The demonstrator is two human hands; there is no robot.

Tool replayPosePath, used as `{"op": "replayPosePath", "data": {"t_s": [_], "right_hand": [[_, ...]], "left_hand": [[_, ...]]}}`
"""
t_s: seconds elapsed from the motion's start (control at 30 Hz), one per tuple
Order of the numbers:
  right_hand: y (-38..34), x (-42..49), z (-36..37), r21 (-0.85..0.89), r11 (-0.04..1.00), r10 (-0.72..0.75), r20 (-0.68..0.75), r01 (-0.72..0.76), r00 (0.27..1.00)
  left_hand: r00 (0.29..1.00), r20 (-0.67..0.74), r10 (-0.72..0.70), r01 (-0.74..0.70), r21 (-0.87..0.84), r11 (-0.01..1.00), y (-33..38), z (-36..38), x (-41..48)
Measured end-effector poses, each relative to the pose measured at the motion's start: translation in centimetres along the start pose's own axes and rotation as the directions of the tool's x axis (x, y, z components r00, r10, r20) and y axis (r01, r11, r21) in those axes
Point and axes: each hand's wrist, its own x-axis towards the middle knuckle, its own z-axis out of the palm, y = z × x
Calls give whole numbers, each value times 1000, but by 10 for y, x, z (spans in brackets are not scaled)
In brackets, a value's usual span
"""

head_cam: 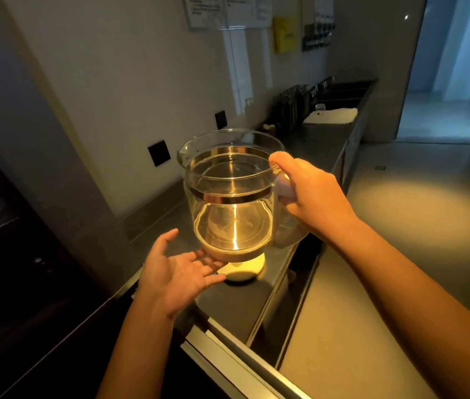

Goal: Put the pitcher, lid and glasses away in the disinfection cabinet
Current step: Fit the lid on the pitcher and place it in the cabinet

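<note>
Pitcher [232,180], handle in right hand [311,197], left hand [179,272] palm-up at its base.

Your pitcher [230,197]: clear glass, no pattern, dull silver band level with fingers of your right hand [311,197], yellow glint streaking down. Handle [285,188] inside those fingers: white. Base [228,254] touching fingertips of your left hand [176,275]: beige. Round disc [245,270] just beyond those fingertips: cream, lit yellow. Counter [236,306] beneath them: plain dark grey. Wall socket [158,153] well past your left fingertips: black. Cloth [331,115] far beyond your right fingers: white.
</note>
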Motion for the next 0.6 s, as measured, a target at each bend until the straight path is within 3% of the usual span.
{"op": "replayPosePath", "data": {"t_s": [0.47,0.6], "right_hand": [[-73,-21,-45,153,985,-67,-73,77,995],[-99,-29,-54,145,978,-142,-74,151,987]], "left_hand": [[946,149,288,-282,-58,958,1,-27,-122],[940,103,325,-317,-84,945,-9,-34,-160]]}}
